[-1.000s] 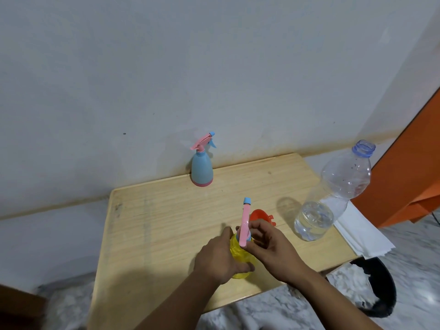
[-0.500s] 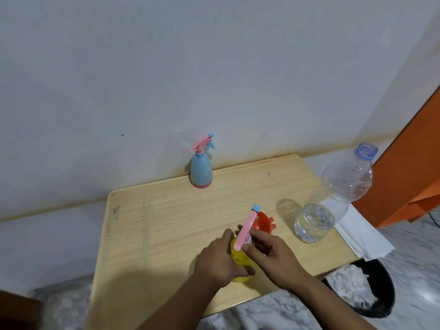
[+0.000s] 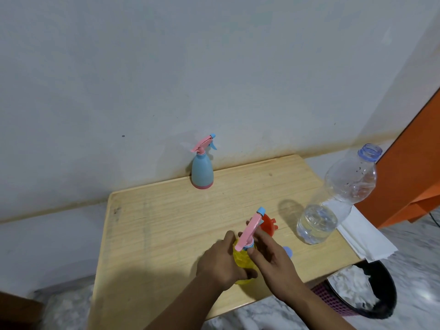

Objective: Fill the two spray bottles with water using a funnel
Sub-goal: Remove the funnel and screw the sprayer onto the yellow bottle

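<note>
Orange funnel [image 3: 267, 224] sits behind the yellow spray bottle [image 3: 241, 258], both hands clamped on it: left hand [image 3: 220, 262] on its body, right hand [image 3: 270, 254] at the neck; its pink sprayer head [image 3: 248, 231] has tilted further.

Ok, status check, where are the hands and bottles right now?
Left hand grips yellow bottle; right hand on its spray head. Blue bottle capped by wall. Funnel, water bottle idle. Nothing in the way.

Yellow translucent plastic spray bottle [image 3: 241, 258] w/ pink trigger head, upright, near table front edge. Blue opaque spray bottle [image 3: 202, 173] upright at back. Orange plastic funnel [image 3: 267, 225] behind yellow one. Clear plastic water bottle [image 3: 333, 198], uncapped, approx third full, right.
</note>
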